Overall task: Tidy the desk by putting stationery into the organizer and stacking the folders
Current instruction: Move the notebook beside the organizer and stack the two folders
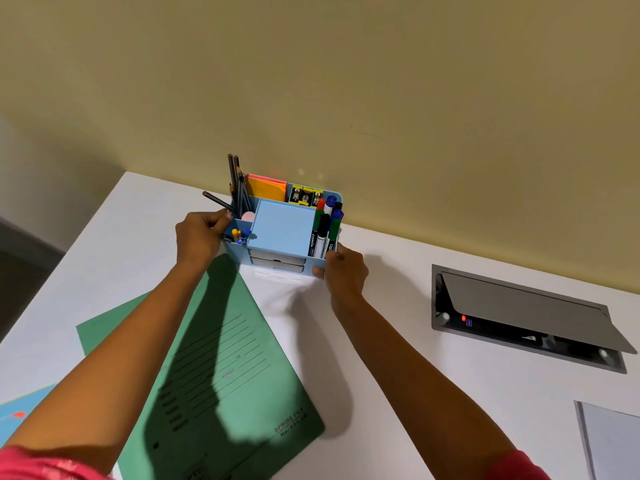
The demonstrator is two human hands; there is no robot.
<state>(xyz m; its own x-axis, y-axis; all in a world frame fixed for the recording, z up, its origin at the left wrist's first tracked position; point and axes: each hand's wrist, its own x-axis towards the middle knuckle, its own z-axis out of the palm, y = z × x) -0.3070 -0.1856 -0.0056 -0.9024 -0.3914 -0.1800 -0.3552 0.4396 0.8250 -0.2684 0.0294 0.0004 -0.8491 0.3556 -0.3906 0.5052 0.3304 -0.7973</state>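
A light blue organizer (282, 230) stands on the white desk (398, 306) near the wall. It holds dark pencils (237, 187), orange and pink sticky notes (266, 188), binder clips (305, 196), several markers (325, 226) and push pins (241, 234). My left hand (199, 237) grips its left side, fingers curled at the rim. My right hand (344, 270) grips its front right corner. A green folder (221, 362) lies flat under my left forearm. A light blue folder (20, 417) peeks in at the lower left.
An open grey cable hatch (526, 317) with a raised lid is set into the desk at the right. A grey-framed panel (609, 441) lies at the lower right corner. The yellowish wall runs right behind the organizer. The desk's left edge drops off beside my left arm.
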